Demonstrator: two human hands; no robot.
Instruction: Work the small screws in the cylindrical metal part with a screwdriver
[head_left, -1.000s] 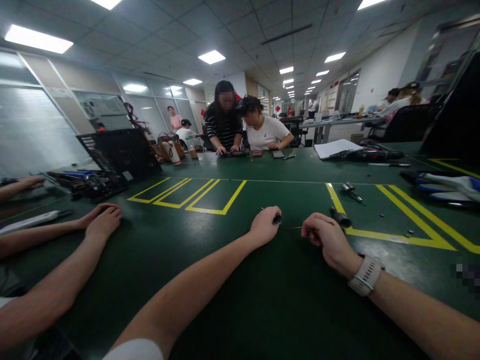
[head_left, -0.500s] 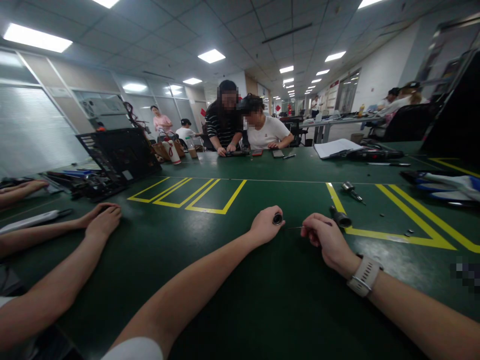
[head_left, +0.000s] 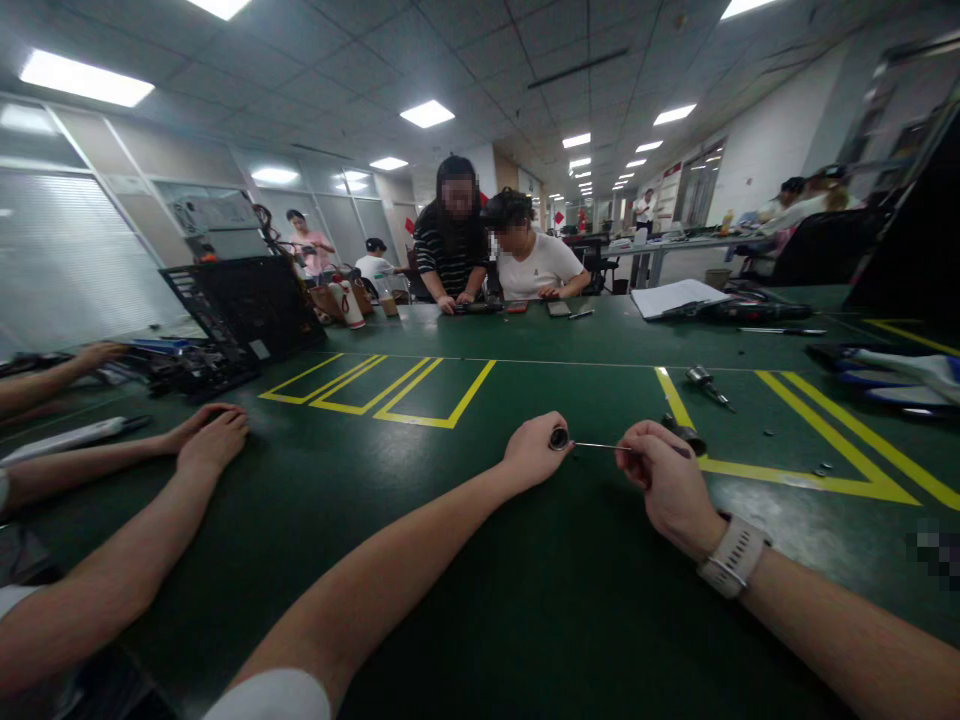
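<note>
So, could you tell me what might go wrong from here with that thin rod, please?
The thin rod in the right hand points at the small round part pinched in the left hand; a slip could jab that hand. The part is tiny and might drop and roll across the table. The loose screws by the yellow line could get swept away.

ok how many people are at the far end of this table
2: a person in a striped top stands leaning over it, and a person in a white t-shirt sits beside them. Other people are farther back; some may be hidden.
</note>
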